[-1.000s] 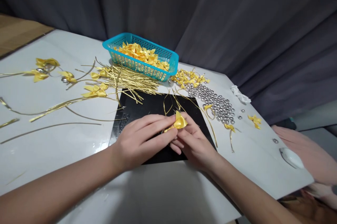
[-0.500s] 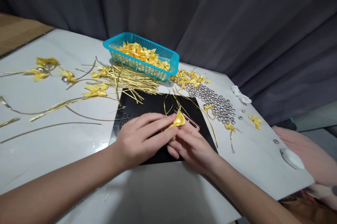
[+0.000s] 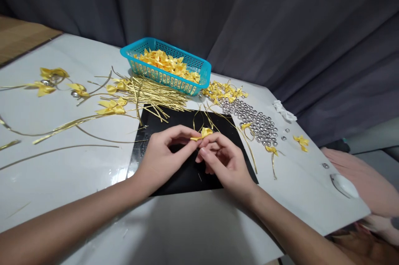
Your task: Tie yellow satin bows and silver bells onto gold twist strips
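Between my two hands, above the black mat [image 3: 187, 182], is a small yellow ribbon bow [image 3: 206, 132]. My left hand [image 3: 170, 153] pinches the bow's left end between thumb and forefinger. The curled fingers of my right hand [image 3: 222, 159] meet it from the right, thumb and fingertips closed at its lower side. Whether a cord or bead is also in my fingers is hidden. Gold cords [image 3: 205, 116] lie on the mat just beyond my hands.
A blue basket [image 3: 124, 52] full of yellow bows stands at the back. Before it lies a pile of gold cords [image 3: 158, 94]. Silver beads [image 3: 255, 121] spread to the right, near a white computer mouse [image 3: 344, 186]. Bows with cords [image 3: 112, 106] lie left. Someone's pink clothing [image 3: 358, 177] shows at right.
The bow has tilted down and moved slightly left and away. My right hand has turned, with its fingers now curled up to the bow. The pink tool on the mat is now hidden.
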Tool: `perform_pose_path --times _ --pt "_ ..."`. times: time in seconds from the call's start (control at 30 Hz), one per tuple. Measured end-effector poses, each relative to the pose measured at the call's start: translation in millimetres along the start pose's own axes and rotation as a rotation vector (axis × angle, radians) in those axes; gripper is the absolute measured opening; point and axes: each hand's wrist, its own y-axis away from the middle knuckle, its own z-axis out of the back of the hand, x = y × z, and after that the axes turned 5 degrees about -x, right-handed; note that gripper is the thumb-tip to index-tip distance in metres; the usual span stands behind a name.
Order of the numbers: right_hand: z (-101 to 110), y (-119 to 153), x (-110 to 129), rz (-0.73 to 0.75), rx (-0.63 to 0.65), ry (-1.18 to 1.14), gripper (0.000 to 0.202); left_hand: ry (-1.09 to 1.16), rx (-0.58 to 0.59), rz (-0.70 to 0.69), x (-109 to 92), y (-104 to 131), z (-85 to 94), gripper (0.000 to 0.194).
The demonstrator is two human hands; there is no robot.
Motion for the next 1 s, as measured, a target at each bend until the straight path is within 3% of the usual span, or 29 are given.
perform_pose_path --times 0.1,0.2,0.47,0.77,1.0 --pt "2.0 -0.7 2.6 0.034 -0.016 0.091 0.014 0.245 0.085 0.347 -2.0 -3.4 -2.7 0.012" --pt "1.9 -0.5 1.8 0.085 -0.037 0.169 0.013 0.340 0.072 0.466 0.2 -6.0 -2.6 0.013" --pt "-1.8 2.5 -7.7 0.258 -0.137 0.361 0.012 0.524 0.041 0.551 7.3 -8.4 -1.4 0.014" --pt "-3.3 6.1 -9.2 0.513 -0.252 0.549 0.012 0.699 0.207 0.657 13.2 -16.1 1.0 0.009" --pt "-5.7 3.3 -14.9 0.444 -0.232 0.456 0.010 0.577 0.326 0.540 12.3 -13.9 -1.6 0.009"
